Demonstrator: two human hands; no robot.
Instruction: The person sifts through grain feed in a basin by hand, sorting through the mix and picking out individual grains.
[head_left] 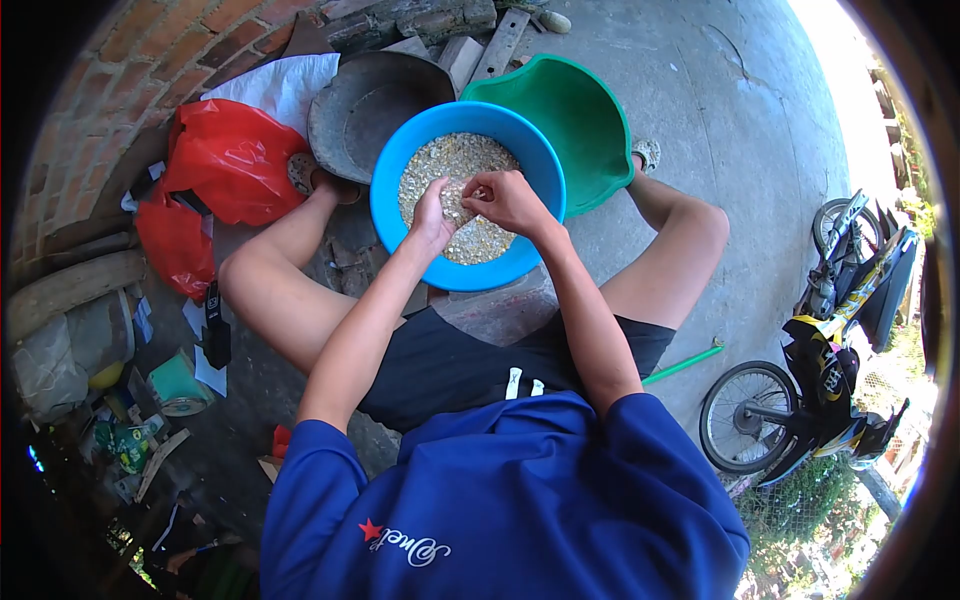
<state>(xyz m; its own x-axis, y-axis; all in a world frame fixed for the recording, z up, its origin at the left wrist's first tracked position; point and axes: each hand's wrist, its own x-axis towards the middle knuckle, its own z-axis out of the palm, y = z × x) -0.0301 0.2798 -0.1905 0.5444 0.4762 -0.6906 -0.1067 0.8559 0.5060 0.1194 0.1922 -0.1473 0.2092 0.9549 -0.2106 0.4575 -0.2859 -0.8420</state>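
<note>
curling over blue basin [480,277], right hand [506,203] faces cupped left hand [433,218].

Beneath the bare right hand [507,204], small pale flakes [462,152] were partly hidden; beyond it, the curved green plastic basin [583,125] was overlapped.

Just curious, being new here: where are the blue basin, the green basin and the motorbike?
Blue basin [541,165]: head view, inner wall.
Green basin [588,120]: head view, bare inside.
Motorbike [826,358]: head view, middle of body.

Blue shirt [530,490], black shorts [450,365]
</note>
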